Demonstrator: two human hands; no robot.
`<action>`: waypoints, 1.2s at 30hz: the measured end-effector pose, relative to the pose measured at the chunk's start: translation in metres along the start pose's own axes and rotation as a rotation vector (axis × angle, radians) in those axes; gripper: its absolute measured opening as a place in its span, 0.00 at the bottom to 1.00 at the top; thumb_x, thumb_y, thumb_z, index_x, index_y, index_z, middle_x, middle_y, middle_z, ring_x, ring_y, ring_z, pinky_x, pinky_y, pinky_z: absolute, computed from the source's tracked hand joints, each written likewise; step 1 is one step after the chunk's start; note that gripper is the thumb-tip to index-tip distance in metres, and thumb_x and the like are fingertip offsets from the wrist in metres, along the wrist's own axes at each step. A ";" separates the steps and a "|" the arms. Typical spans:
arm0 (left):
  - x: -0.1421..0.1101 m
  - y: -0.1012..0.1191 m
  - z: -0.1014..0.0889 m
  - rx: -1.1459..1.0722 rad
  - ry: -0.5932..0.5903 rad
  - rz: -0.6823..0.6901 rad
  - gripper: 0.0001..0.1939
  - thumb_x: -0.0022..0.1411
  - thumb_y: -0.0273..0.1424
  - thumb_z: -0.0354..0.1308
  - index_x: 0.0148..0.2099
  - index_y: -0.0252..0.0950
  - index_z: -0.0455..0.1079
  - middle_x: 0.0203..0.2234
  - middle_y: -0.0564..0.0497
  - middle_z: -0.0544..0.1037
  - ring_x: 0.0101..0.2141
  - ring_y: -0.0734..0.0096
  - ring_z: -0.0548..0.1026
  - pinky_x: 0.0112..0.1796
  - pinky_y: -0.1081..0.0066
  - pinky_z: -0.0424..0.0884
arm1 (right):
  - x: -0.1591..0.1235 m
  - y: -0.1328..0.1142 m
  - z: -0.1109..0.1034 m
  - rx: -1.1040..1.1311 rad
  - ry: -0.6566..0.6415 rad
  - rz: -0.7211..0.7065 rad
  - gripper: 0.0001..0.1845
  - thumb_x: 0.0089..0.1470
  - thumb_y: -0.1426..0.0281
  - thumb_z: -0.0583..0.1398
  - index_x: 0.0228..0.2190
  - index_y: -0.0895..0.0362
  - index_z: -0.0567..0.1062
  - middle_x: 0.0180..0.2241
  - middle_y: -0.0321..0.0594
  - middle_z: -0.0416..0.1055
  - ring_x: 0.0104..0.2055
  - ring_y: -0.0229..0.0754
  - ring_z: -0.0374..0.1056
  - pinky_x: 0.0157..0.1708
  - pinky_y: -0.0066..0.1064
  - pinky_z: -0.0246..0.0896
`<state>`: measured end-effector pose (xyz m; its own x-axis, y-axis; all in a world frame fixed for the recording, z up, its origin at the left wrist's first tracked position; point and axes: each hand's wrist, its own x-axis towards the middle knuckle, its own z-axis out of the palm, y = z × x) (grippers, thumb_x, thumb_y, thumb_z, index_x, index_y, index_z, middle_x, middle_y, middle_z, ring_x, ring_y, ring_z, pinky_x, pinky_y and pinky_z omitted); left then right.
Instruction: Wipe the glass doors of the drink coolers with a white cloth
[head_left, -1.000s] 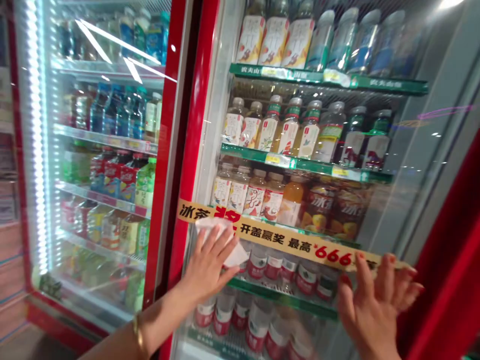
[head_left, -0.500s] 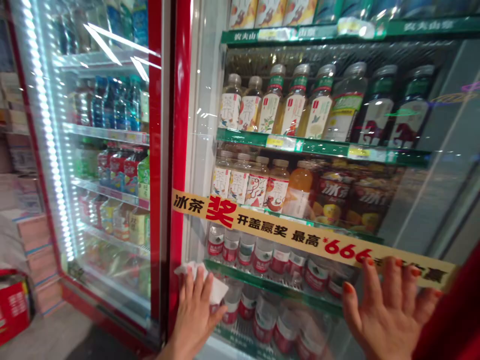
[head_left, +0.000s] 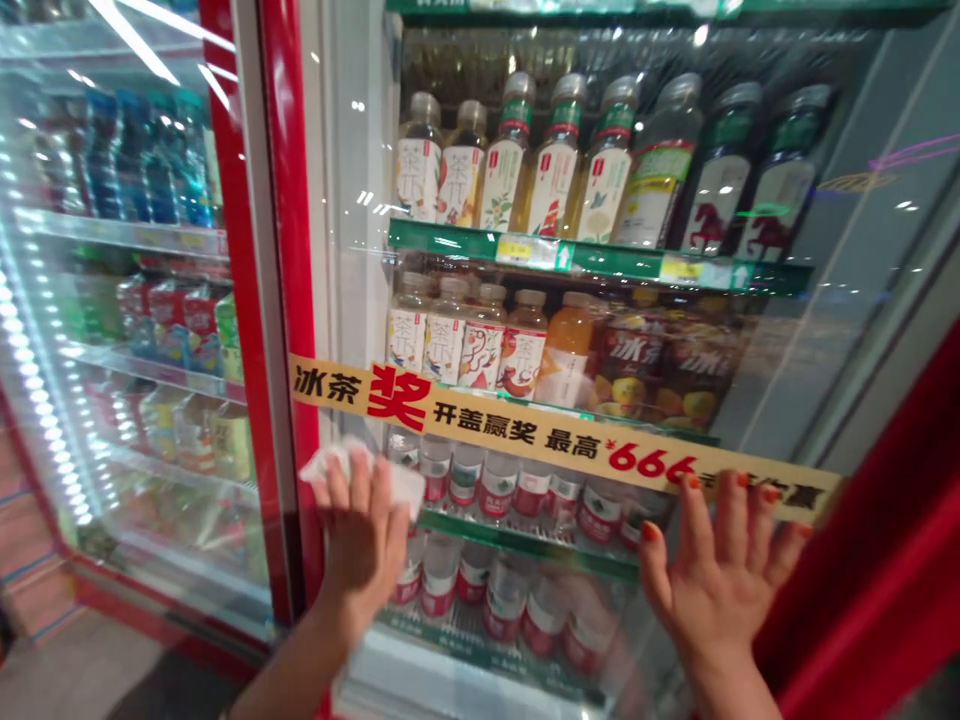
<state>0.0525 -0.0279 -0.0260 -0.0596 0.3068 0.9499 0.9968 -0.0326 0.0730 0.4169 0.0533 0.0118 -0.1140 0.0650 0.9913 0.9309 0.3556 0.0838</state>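
Observation:
My left hand [head_left: 358,530] presses a white tissue [head_left: 401,485] against the glass door [head_left: 352,260] of a drinks fridge, near the door's red left frame. Its fingers lie over the tissue, just below a yellow sticker strip [head_left: 487,425] with black and red characters. Spread flat on the same glass, my right hand [head_left: 709,580] holds nothing. Its orange-nailed fingertips reach the strip's lower edge near the right end. Behind the glass stand tea bottles [head_left: 420,170] and, lower down, small bottles with red labels [head_left: 502,600].
To the left stands another lit fridge [head_left: 281,200] with a red frame and drinks on its shelves. Stacked boxes [head_left: 37,590] sit at the lower left on the floor. A red surface [head_left: 862,560] slants along the right edge. Ceiling lights reflect in the glass.
My left hand has slid upward on the glass with the tissue, closer to the strip. My right hand keeps about the same place on the door. The view has shifted right and down.

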 end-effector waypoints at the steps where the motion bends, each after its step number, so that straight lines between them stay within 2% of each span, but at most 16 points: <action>1: 0.024 0.001 0.001 0.019 0.035 -0.057 0.44 0.77 0.32 0.48 0.84 0.37 0.30 0.83 0.41 0.30 0.81 0.47 0.22 0.78 0.31 0.27 | 0.000 0.001 0.000 -0.004 0.002 -0.007 0.40 0.74 0.54 0.55 0.80 0.46 0.52 0.83 0.43 0.44 0.85 0.63 0.41 0.80 0.70 0.34; 4: 0.053 0.028 0.009 0.090 0.039 -0.080 0.45 0.76 0.37 0.52 0.85 0.44 0.32 0.83 0.46 0.34 0.81 0.42 0.25 0.78 0.26 0.32 | -0.001 0.002 0.000 0.005 0.004 -0.023 0.41 0.74 0.55 0.55 0.80 0.47 0.52 0.83 0.43 0.43 0.85 0.62 0.40 0.81 0.70 0.32; 7: 0.012 0.058 0.009 0.107 -0.045 0.352 0.43 0.73 0.42 0.57 0.83 0.53 0.46 0.82 0.59 0.40 0.82 0.48 0.34 0.81 0.41 0.28 | -0.002 -0.001 0.000 0.022 0.003 -0.014 0.42 0.72 0.58 0.57 0.80 0.45 0.52 0.83 0.44 0.45 0.84 0.65 0.43 0.80 0.72 0.35; 9: -0.008 0.054 0.003 0.099 -0.037 0.475 0.38 0.74 0.43 0.53 0.81 0.66 0.47 0.80 0.74 0.40 0.81 0.65 0.33 0.82 0.56 0.29 | -0.001 -0.003 0.000 0.027 0.000 0.007 0.44 0.70 0.60 0.59 0.80 0.45 0.51 0.82 0.45 0.47 0.83 0.68 0.46 0.79 0.74 0.37; 11: 0.009 0.037 -0.006 0.099 -0.010 0.431 0.40 0.75 0.42 0.49 0.83 0.63 0.39 0.80 0.72 0.37 0.81 0.69 0.30 0.81 0.60 0.27 | -0.001 -0.005 0.000 0.028 -0.008 0.021 0.45 0.69 0.61 0.61 0.80 0.44 0.51 0.82 0.46 0.48 0.83 0.70 0.47 0.78 0.76 0.38; 14: 0.071 0.027 -0.013 0.117 0.036 0.203 0.45 0.76 0.38 0.51 0.85 0.42 0.31 0.82 0.48 0.29 0.81 0.49 0.23 0.79 0.38 0.23 | -0.002 -0.005 0.001 0.021 -0.005 0.027 0.47 0.69 0.61 0.61 0.81 0.43 0.50 0.82 0.47 0.48 0.82 0.72 0.48 0.77 0.78 0.38; 16: 0.088 0.045 -0.007 0.120 0.015 0.099 0.46 0.77 0.40 0.52 0.85 0.42 0.31 0.82 0.44 0.28 0.80 0.40 0.22 0.77 0.24 0.32 | -0.002 -0.004 0.000 0.014 -0.010 0.023 0.47 0.69 0.60 0.61 0.81 0.43 0.49 0.82 0.47 0.49 0.82 0.71 0.48 0.77 0.77 0.38; 17: 0.083 0.058 -0.003 0.122 -0.001 0.146 0.45 0.77 0.42 0.53 0.85 0.48 0.32 0.83 0.49 0.31 0.80 0.42 0.23 0.77 0.24 0.32 | -0.002 -0.003 0.000 0.013 -0.018 0.016 0.48 0.68 0.60 0.62 0.81 0.44 0.49 0.82 0.47 0.49 0.82 0.71 0.49 0.77 0.76 0.38; 20: 0.036 0.082 0.009 0.133 -0.090 0.625 0.36 0.74 0.48 0.57 0.80 0.62 0.55 0.82 0.65 0.46 0.82 0.47 0.32 0.79 0.34 0.25 | -0.002 -0.002 -0.001 0.020 -0.030 -0.002 0.49 0.68 0.59 0.63 0.81 0.44 0.49 0.82 0.47 0.50 0.81 0.69 0.51 0.78 0.72 0.40; 21: 0.025 0.079 0.009 0.132 -0.098 0.700 0.31 0.73 0.50 0.57 0.76 0.68 0.62 0.80 0.73 0.50 0.82 0.54 0.30 0.81 0.41 0.26 | -0.001 -0.002 -0.001 0.024 -0.026 -0.004 0.49 0.68 0.59 0.63 0.81 0.44 0.48 0.82 0.46 0.50 0.81 0.68 0.51 0.78 0.71 0.41; 23: 0.030 0.057 0.003 0.133 -0.071 0.731 0.31 0.71 0.52 0.60 0.74 0.68 0.64 0.79 0.72 0.53 0.82 0.61 0.28 0.81 0.46 0.26 | 0.000 -0.004 -0.001 0.029 -0.016 -0.003 0.49 0.68 0.59 0.63 0.81 0.43 0.48 0.82 0.45 0.51 0.81 0.67 0.52 0.78 0.69 0.41; 25: 0.067 0.032 -0.009 0.152 -0.046 0.608 0.48 0.66 0.55 0.67 0.81 0.54 0.52 0.82 0.51 0.49 0.82 0.47 0.30 0.78 0.33 0.23 | 0.001 -0.005 -0.001 0.031 -0.006 -0.009 0.50 0.68 0.59 0.64 0.81 0.44 0.48 0.81 0.45 0.51 0.82 0.65 0.51 0.79 0.68 0.40; 28: 0.116 0.024 -0.023 0.152 -0.077 0.366 0.72 0.54 0.65 0.72 0.85 0.46 0.34 0.83 0.36 0.36 0.80 0.31 0.26 0.74 0.21 0.29 | 0.002 -0.005 -0.001 0.035 0.006 -0.004 0.49 0.69 0.58 0.64 0.81 0.45 0.48 0.81 0.46 0.52 0.82 0.63 0.51 0.80 0.66 0.39; 31: 0.103 0.041 -0.024 0.134 -0.018 0.479 0.63 0.64 0.65 0.61 0.85 0.44 0.35 0.83 0.43 0.33 0.81 0.43 0.24 0.79 0.35 0.29 | 0.002 -0.005 -0.002 0.059 -0.003 0.012 0.49 0.69 0.57 0.64 0.81 0.43 0.49 0.80 0.46 0.57 0.81 0.63 0.53 0.80 0.66 0.38; 34: 0.085 0.028 -0.017 0.112 -0.030 0.841 0.46 0.69 0.68 0.43 0.82 0.61 0.47 0.82 0.66 0.39 0.82 0.63 0.33 0.81 0.57 0.30 | 0.001 -0.007 0.001 0.111 0.018 0.037 0.45 0.71 0.55 0.63 0.80 0.41 0.52 0.78 0.44 0.60 0.81 0.61 0.55 0.81 0.66 0.37; 36: 0.111 0.002 -0.019 0.200 -0.013 0.746 0.42 0.73 0.61 0.47 0.83 0.58 0.46 0.83 0.61 0.40 0.82 0.59 0.34 0.82 0.51 0.32 | 0.000 -0.009 0.004 0.144 0.053 0.064 0.43 0.72 0.54 0.61 0.80 0.40 0.53 0.78 0.43 0.61 0.81 0.60 0.54 0.81 0.66 0.37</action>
<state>0.0470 -0.0120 0.0850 0.6316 0.2821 0.7222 0.7633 -0.0626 -0.6430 0.4074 0.0539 0.0102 -0.0343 0.0435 0.9985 0.8759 0.4823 0.0091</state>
